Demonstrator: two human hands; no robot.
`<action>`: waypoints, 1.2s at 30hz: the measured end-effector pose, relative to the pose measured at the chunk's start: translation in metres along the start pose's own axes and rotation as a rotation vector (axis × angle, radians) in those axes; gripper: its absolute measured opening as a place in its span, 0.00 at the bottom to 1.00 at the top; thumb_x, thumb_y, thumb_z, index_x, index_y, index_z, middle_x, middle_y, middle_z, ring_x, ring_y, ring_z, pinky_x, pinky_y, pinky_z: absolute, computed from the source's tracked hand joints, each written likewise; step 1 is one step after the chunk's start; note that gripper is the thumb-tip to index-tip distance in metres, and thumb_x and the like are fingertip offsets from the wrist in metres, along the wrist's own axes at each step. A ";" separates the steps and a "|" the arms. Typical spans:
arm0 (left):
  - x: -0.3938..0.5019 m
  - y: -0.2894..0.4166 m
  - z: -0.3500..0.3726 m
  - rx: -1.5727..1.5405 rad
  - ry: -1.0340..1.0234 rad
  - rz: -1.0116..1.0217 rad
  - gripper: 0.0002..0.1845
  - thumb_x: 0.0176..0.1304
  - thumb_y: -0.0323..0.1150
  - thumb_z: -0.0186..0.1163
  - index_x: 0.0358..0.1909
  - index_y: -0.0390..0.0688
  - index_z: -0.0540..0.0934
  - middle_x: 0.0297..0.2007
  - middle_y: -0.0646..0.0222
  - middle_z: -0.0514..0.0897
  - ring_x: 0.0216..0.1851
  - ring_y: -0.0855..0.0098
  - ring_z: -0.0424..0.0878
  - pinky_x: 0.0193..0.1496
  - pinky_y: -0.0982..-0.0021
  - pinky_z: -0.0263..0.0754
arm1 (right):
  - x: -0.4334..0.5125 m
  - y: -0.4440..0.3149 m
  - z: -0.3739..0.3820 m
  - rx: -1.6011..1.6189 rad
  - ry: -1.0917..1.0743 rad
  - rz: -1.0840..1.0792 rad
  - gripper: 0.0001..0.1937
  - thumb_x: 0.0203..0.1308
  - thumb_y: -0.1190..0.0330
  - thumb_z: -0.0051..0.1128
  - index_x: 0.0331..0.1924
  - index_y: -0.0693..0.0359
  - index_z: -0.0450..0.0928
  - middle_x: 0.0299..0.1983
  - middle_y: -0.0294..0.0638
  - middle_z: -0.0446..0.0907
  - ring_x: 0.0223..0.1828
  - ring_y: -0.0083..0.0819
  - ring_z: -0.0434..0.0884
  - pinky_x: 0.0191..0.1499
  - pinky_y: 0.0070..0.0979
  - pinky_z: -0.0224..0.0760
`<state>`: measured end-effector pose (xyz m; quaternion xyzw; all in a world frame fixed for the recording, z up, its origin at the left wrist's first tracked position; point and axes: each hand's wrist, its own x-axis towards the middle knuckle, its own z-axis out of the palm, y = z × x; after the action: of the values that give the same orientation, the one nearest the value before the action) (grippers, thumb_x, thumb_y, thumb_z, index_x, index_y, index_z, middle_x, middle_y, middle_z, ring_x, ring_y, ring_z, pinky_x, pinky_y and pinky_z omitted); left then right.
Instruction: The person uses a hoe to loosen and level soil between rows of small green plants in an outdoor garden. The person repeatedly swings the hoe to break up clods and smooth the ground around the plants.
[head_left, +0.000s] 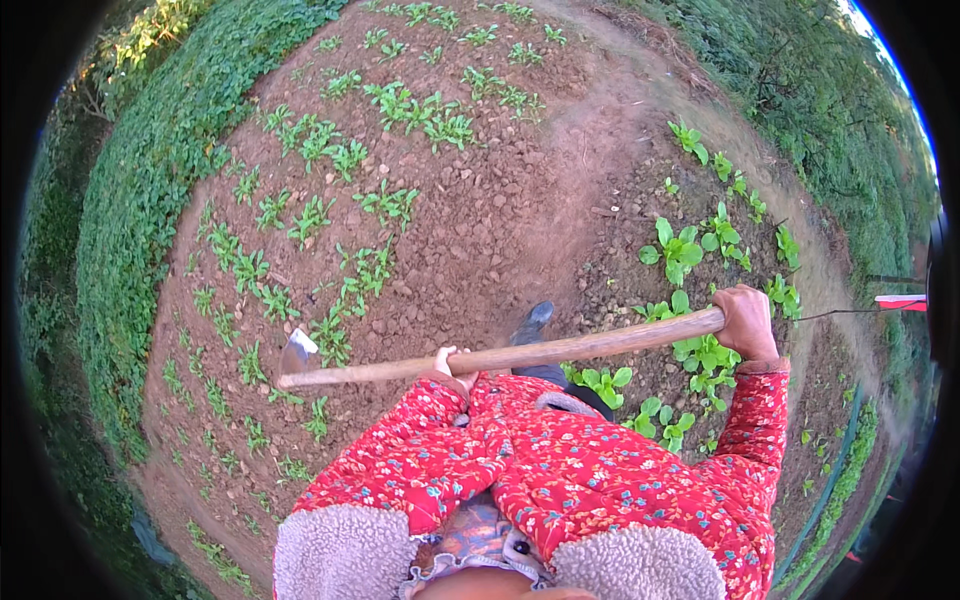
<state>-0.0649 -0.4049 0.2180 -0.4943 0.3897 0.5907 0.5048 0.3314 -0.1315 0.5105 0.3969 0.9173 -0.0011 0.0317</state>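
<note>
A hoe with a long wooden handle (585, 346) lies across the view in front of my body. My right hand (746, 321) is closed around the handle's end at the right. Nearer the blade, my left hand (456, 365) grips the handle with its fingers wrapped about it. The metal hoe blade (298, 351) is at the far left end, over the bed beside small leafy plants (330, 337); whether it touches the soil I cannot tell. Red floral sleeves with fleece trim cover both arms. Below the handle a dark shoe (536, 319) stands on the soil.
Rows of seedlings (311, 217) grow at the left and top, broader-leaved plants (679, 251) at the right. Crumbled brown soil (465, 240) lies between. Dense green vines (142, 210) edge the left, bushes (832, 112) the upper right. A red and white object (900, 301) is at the right.
</note>
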 end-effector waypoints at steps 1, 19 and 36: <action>-0.023 0.001 0.028 0.019 0.012 0.014 0.08 0.55 0.31 0.66 0.32 0.44 0.76 0.33 0.68 0.83 0.40 0.62 0.82 0.54 0.51 0.79 | -0.004 0.004 -0.002 0.007 0.023 0.036 0.09 0.32 0.75 0.61 0.21 0.57 0.71 0.22 0.42 0.77 0.30 0.46 0.79 0.33 0.42 0.72; 0.046 -0.175 0.327 0.336 -0.103 -0.191 0.13 0.60 0.36 0.65 0.41 0.39 0.77 0.40 0.60 0.84 0.43 0.59 0.83 0.54 0.51 0.81 | 0.023 0.069 -0.184 -0.161 0.171 0.209 0.13 0.37 0.78 0.61 0.32 0.57 0.75 0.25 0.40 0.74 0.30 0.44 0.76 0.31 0.38 0.69; 0.084 -0.231 0.569 0.381 -0.060 -0.340 0.27 0.63 0.37 0.62 0.57 0.33 0.66 0.54 0.52 0.74 0.57 0.52 0.76 0.63 0.50 0.75 | 0.327 0.281 -0.216 -0.311 0.102 0.068 0.15 0.35 0.79 0.62 0.33 0.58 0.79 0.26 0.42 0.77 0.32 0.47 0.77 0.34 0.41 0.69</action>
<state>0.0528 0.2018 0.2625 -0.4309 0.3899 0.4278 0.6923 0.3006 0.3044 0.7130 0.4175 0.8929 0.1623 0.0465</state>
